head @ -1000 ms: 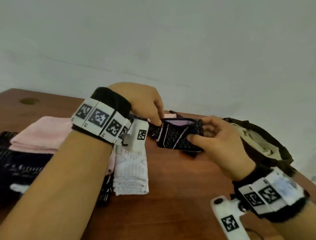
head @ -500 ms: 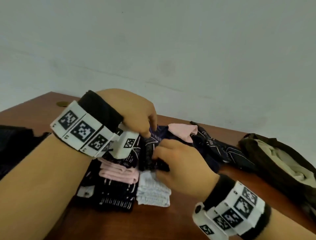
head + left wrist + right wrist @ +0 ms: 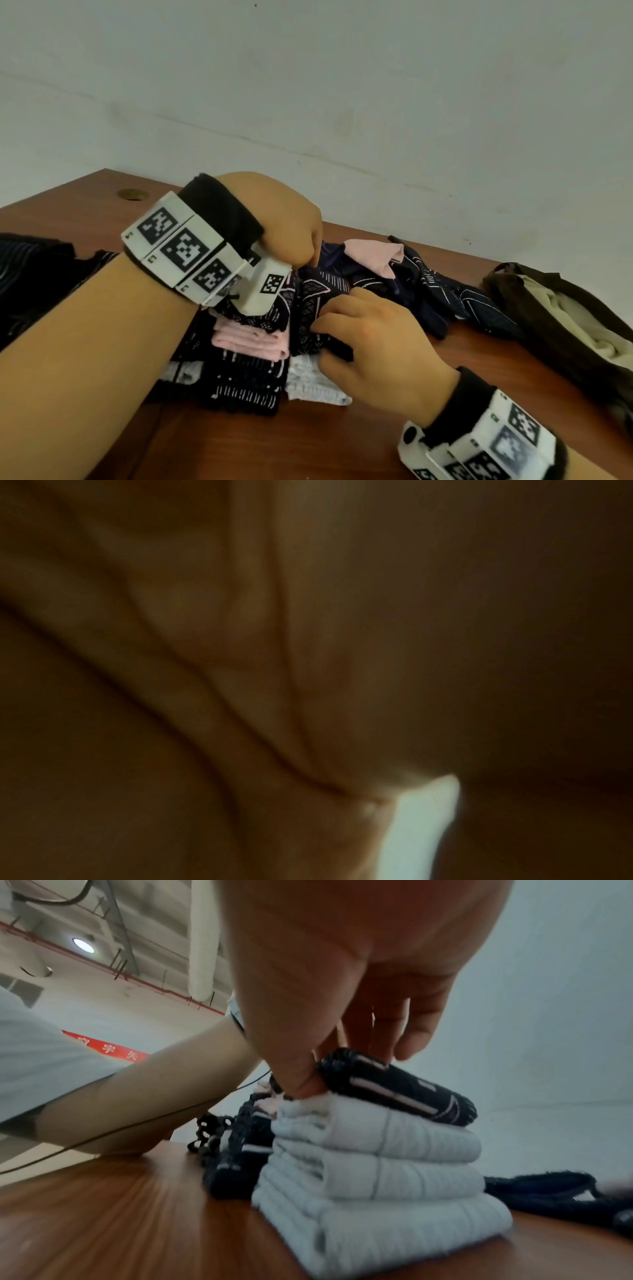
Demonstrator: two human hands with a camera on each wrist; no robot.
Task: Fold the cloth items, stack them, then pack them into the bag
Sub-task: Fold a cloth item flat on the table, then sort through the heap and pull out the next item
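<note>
1. Plain pale wall behind; brown wooden desk (image 3: 342, 442) carries the cloth work, w/ an olive bag (image 3: 582, 329) at the right edge, mouth open, light fabric showing inside.
2. Step in hand, as I read it: setting a folded black patterned cloth (image 3: 315, 308) onto the folded white cloth stack (image 3: 377, 1164). Right hand (image 3: 373, 356) pinches its near end, thumb under & fingers over, per the right wrist view.
3. Left hand (image 3: 284, 222) is curled w/ fingertips down at the far end of that cloth; whether it actually grips is unclear. Left wrist view is only dark blurred skin.
4. To do it well: line up the folded edge w/ the white layers below, press flat before letting go, keep the roll from springing open.
5. Look of the cloth: black knit, thin pale-pink lines & diamond mesh, folded small & thick.
6. Just left of it sits a folded pink cloth (image 3: 250, 339) on a black patterned pile (image 3: 239, 383). Unfolded navy & pink items (image 3: 411, 274) lie behind, so folding isn't finished.
</note>
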